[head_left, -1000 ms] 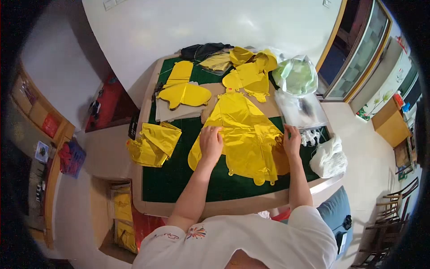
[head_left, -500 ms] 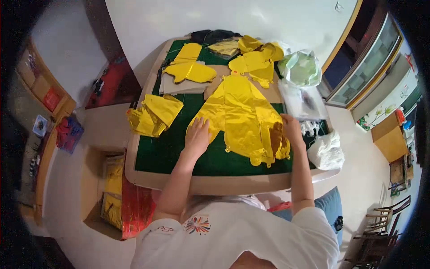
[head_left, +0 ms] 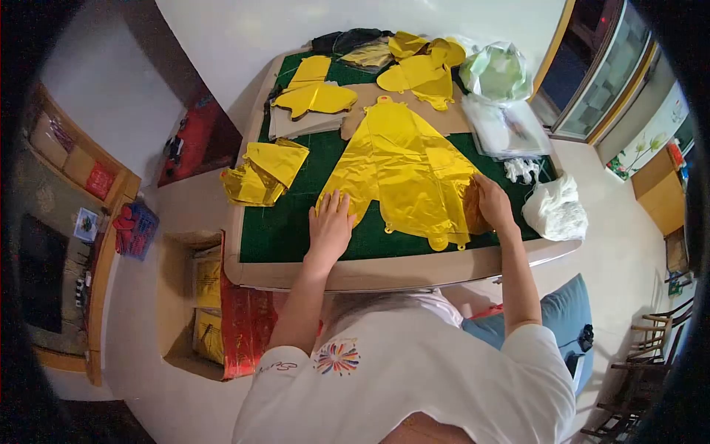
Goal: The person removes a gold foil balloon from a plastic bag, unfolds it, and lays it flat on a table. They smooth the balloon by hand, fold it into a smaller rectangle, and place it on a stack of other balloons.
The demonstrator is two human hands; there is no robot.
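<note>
A large flat sheet of shiny gold foil (head_left: pixel 403 163), which looks like an uninflated foil balloon with small tabs along its edge, lies spread across the green table top (head_left: pixel 288 240). My left hand (head_left: pixel 330 226) rests flat on its lower left part, fingers stretched out. At the right side my right hand (head_left: pixel 494 203) has its fingers closed on the foil's edge, where a darker flap is turned up; the fingertips are partly hidden. To the left lies a folded gold foil piece (head_left: pixel 266 172). Beyond it another gold foil piece (head_left: pixel 318 98) sits on grey sheets.
At the back right are more gold foil pieces (head_left: pixel 425 74), a pale green plastic bag (head_left: pixel 497 72) and clear plastic bags (head_left: pixel 506 129). A white bundle (head_left: pixel 555 211) sits at the right edge. An open cardboard box (head_left: pixel 174 296) with gold packets stands on the floor, left.
The view has shifted, so the table appears higher and further right. My right hand has moved nearer to me along the foil's edge, and the lower right corner's flap now shows less.
</note>
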